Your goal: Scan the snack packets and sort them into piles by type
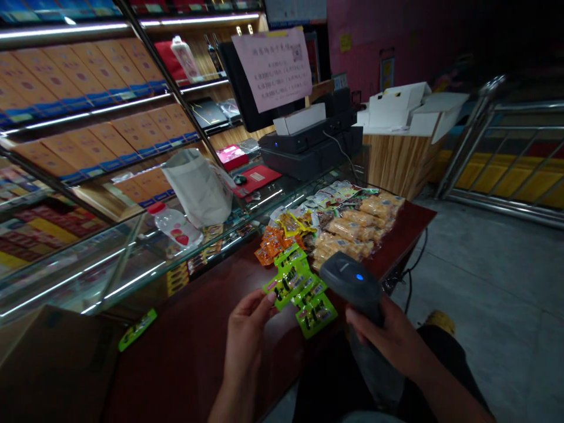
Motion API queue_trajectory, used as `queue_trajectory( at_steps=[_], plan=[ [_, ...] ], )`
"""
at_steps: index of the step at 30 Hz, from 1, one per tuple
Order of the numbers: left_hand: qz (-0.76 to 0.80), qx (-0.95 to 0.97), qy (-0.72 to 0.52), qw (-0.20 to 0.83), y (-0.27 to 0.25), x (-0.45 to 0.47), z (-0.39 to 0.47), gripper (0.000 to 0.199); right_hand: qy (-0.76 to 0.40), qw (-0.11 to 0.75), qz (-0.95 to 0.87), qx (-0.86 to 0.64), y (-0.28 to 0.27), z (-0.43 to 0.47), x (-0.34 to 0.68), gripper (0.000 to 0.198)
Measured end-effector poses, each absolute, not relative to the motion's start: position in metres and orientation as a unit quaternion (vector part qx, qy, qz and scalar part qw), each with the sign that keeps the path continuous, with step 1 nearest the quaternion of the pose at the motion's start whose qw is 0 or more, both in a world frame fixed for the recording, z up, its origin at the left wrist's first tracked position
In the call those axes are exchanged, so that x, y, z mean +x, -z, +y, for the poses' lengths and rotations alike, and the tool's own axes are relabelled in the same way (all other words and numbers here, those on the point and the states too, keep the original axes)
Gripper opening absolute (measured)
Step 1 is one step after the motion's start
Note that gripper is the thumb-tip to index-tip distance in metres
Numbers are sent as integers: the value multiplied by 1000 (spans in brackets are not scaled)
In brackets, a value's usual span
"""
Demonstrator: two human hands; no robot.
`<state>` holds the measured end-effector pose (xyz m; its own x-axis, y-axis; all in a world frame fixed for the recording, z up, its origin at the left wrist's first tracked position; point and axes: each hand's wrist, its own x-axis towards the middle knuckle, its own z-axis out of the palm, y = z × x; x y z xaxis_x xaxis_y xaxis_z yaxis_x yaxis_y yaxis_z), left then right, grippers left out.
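Between the thumb and fingers of my left hand [250, 323] is the edge of a green snack packet [287, 285], raised a little over the dark red table. My right hand [390, 335] is wrapped round the handle of a barcode scanner [352, 282], whose blue light is lit and whose head points left over the packets. More green packets [316, 316] lie just under and beside the held one. Orange packets [272, 242] sit behind them. Bags of pale puffed snacks [348, 235] are lined up at the right.
A glass counter [145, 252] runs behind the table, bearing a bottle with a red cap [174, 226], a white bag [198, 185] and a monitor with a pink notice [275, 70]. A cardboard box [53, 358] stands at the left, near a lone green packet [137, 330]. Metal railing [506, 194] stands at the right.
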<state>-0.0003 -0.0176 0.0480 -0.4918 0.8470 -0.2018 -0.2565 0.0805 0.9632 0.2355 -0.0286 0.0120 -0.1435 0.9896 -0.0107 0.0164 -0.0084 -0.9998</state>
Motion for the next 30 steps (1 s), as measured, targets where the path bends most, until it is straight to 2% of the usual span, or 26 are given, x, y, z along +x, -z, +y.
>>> queue_trajectory(
  at_steps=[3,6,17,30],
  plan=[
    [594,251,-640,419,-48,-9,-14,45,-495,418,-625,-435,-9,-34,240,45],
    [595,245,-654,398,-48,-12,-12,44,-483,399,-649,-431,-9,-37,239,47],
    [591,261,-663,378,-45,-15,-10,37,-509,397,-647,-406,-15,-37,242,47],
    [598,273,-650,382,-41,-13,-11,38,-506,417,-625,-423,-17,-40,240,41]
  ],
)
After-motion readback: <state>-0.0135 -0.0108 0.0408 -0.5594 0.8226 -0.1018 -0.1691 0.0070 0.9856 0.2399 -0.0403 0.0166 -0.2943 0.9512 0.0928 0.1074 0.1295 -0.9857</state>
